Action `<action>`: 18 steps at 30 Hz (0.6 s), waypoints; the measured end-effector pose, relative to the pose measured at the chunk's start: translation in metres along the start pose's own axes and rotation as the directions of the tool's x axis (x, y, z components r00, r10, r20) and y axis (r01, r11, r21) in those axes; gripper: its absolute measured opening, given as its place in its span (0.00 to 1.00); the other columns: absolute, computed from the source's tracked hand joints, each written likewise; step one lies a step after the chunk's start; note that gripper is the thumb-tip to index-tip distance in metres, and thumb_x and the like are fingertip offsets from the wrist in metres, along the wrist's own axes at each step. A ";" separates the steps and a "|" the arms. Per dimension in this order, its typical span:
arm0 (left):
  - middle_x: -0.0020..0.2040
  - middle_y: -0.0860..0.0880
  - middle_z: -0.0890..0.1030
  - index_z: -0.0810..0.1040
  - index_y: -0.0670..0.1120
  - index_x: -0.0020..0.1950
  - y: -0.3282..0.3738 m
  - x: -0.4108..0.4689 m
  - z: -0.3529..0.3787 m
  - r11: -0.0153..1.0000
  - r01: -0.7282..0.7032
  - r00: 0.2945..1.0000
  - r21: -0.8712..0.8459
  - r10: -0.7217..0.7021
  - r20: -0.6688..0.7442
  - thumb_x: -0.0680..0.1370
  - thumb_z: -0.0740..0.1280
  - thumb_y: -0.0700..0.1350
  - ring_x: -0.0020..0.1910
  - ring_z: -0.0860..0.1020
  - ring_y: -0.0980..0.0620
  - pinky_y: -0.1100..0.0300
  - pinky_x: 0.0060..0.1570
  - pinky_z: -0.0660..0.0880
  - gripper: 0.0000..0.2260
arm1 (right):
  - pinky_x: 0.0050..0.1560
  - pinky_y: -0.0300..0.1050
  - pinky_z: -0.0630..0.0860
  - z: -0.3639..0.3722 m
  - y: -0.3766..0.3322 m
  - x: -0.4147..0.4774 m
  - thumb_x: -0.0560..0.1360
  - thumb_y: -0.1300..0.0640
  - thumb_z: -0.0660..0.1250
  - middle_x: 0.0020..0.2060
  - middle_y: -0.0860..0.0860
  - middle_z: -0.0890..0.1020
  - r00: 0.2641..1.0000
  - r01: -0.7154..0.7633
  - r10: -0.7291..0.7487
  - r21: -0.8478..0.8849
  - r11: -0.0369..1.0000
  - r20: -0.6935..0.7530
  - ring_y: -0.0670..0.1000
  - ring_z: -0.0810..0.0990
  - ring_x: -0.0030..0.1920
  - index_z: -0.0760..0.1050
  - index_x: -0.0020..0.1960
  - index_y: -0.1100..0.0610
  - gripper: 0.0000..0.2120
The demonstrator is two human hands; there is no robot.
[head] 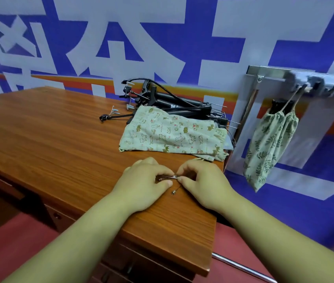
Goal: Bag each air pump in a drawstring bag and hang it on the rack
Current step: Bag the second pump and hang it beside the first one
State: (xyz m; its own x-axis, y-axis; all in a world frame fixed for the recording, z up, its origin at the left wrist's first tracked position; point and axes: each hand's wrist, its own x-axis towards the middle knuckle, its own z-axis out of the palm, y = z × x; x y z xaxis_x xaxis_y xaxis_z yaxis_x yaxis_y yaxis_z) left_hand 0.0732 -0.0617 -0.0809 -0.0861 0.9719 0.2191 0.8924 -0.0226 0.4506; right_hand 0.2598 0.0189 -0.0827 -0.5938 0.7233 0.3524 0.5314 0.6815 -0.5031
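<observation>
The left hand [145, 181] and the right hand [201, 180] rest on the near right part of the brown wood-grain bench [49, 129], with their fingertips meeting. The left fingers [167, 183] are curled and pinch one end of a small silver metal fitting [171, 177]. The right fingers [182, 180] are curled and pinch its other end. A thin metal pin with a small cylindrical tip [175, 191] lies on the bench just near of the fitting, between the two hands. What kind of part the fitting is cannot be told. The pile of black air pumps with hoses [174, 103] lies at the far right of the bench, against the blue-and-white lettered wall [121, 37]. A stack of cream drawstring bags with a cat print [172, 135] lies flat on the bench, just near of the pumps and partly over them, and far of the hands. A silver metal hook rack [274, 75] is mounted on the wall to the right of the bench. One cream drawstring bag with a green leaf print [268, 144] hangs by its cord from a hook on the rack, with a dark object showing at its gathered mouth.
</observation>
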 end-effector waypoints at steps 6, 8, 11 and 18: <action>0.54 0.61 0.75 0.78 0.64 0.64 0.002 -0.001 0.000 1.000 0.010 0.999 -0.004 -0.010 -0.039 0.79 0.64 0.61 0.59 0.71 0.57 0.50 0.63 0.70 0.14 | 0.44 0.37 0.74 0.000 0.002 -0.002 0.75 0.55 0.71 0.42 0.41 0.81 1.000 -0.009 0.009 -0.001 1.000 -0.014 0.40 0.78 0.43 0.79 0.47 0.44 0.05; 0.53 0.61 0.75 0.78 0.62 0.63 0.003 -0.003 -0.001 0.999 0.015 0.998 -0.030 -0.016 -0.054 0.78 0.63 0.63 0.59 0.72 0.57 0.50 0.63 0.71 0.15 | 0.45 0.38 0.75 -0.001 0.002 -0.003 0.75 0.55 0.71 0.42 0.40 0.81 1.000 -0.018 0.018 0.004 1.000 -0.017 0.40 0.78 0.43 0.79 0.49 0.45 0.06; 0.55 0.61 0.75 0.77 0.63 0.65 0.006 -0.004 -0.002 1.000 0.011 1.000 -0.020 -0.012 -0.027 0.75 0.63 0.68 0.60 0.71 0.58 0.51 0.63 0.71 0.21 | 0.47 0.40 0.76 -0.002 0.002 -0.004 0.76 0.55 0.70 0.43 0.40 0.81 0.999 -0.014 0.014 0.020 1.000 -0.029 0.40 0.78 0.44 0.80 0.51 0.45 0.06; 0.60 0.61 0.74 0.74 0.62 0.67 0.009 -0.005 -0.004 0.999 0.018 1.000 0.035 -0.019 0.008 0.73 0.65 0.70 0.63 0.69 0.58 0.54 0.64 0.68 0.25 | 0.40 0.30 0.72 -0.008 0.002 -0.006 0.73 0.57 0.72 0.38 0.40 0.82 0.990 -0.092 0.108 0.155 0.984 -0.096 0.39 0.79 0.40 0.79 0.45 0.43 0.09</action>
State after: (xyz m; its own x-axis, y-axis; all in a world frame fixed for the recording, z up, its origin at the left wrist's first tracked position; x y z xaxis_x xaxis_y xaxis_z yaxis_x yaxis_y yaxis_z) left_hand 0.0797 -0.0681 -0.0749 -0.0993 0.9739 0.2041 0.9058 0.0035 0.4236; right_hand 0.2696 0.0169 -0.0798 -0.4724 0.8000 0.3700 0.4840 0.5863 -0.6496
